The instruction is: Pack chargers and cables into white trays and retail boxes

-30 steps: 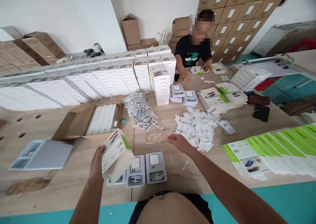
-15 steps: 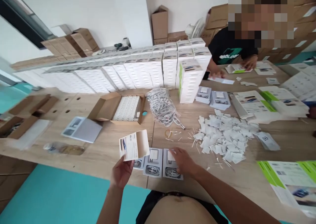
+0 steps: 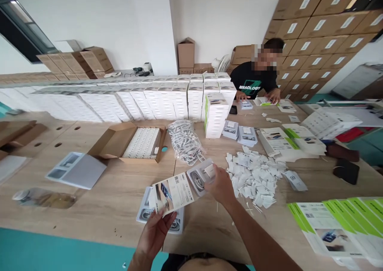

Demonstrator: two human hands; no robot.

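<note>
Tray (image 3: 196,166) with cable (image 3: 197,181) and white block (image 3: 210,170)

The left hand (image 3: 157,233) and the right hand (image 3: 220,185) are both bare, five-fingered and ungloved. The right forearm (image 3: 257,239) is uncovered along all that shows of it, slimmest toward the hand and broader toward the near edge. The left forearm (image 3: 140,261), cut short by that edge, is bare too. Between them, a rounded, uncovered belly (image 3: 206,266) shows, bordered left, right and far by black clothing (image 3: 176,262), its details too small to tell.
</note>
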